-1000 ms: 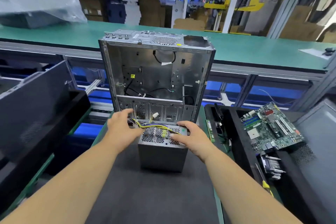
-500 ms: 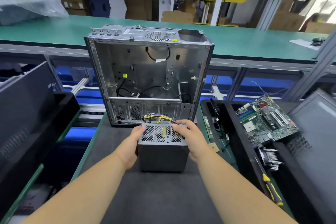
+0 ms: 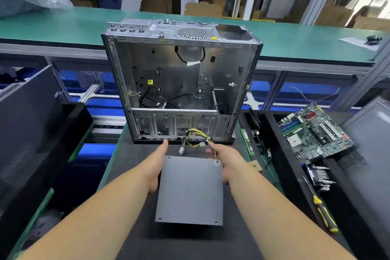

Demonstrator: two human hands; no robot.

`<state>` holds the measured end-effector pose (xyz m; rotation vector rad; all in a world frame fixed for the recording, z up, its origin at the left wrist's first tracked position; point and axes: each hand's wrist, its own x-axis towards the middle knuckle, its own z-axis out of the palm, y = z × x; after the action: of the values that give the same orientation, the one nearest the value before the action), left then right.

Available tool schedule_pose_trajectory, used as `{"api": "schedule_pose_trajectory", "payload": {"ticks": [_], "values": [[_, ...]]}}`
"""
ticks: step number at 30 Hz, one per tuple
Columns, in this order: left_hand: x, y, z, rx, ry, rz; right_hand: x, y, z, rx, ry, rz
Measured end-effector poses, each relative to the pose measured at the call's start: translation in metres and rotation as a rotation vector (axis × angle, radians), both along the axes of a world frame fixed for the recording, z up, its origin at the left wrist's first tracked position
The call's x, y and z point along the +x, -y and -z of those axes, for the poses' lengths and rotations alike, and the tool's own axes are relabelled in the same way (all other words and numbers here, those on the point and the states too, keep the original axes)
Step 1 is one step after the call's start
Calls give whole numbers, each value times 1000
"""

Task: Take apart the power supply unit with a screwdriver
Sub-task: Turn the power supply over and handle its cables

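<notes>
So the flat grey sheet-metal power supply box (image 3: 190,190) sits dead centre on the dark matte tabletop (image 3: 135,154), long side running away from me, plain lid up with tiny screws at the corners. Left hand (image 3: 157,167) is flat against its left wall and right hand (image 3: 226,161) grips the far right corner by the yellow-and-black wire bundle (image 3: 195,138). The yellow-and-black-handled screwdriver (image 3: 324,213) lies off right, so I reckon the right hand's closer. Beyond stands the bare silver steel computer case (image 3: 181,82).
</notes>
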<state>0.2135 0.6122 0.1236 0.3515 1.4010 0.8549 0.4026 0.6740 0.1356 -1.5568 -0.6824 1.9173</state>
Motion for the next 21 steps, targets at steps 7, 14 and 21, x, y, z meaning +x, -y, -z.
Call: {"api": "schedule_pose_trajectory", "payload": {"ticks": [7, 14, 21], "values": [[1, 8, 9, 103, -49, 142, 5, 11, 17, 110, 35, -70], [17, 15, 26, 88, -132, 167, 18, 22, 46, 223, 511, -140], [8, 13, 33, 96, -279, 242, -1, 22, 26, 896, 1088, -321]]}}
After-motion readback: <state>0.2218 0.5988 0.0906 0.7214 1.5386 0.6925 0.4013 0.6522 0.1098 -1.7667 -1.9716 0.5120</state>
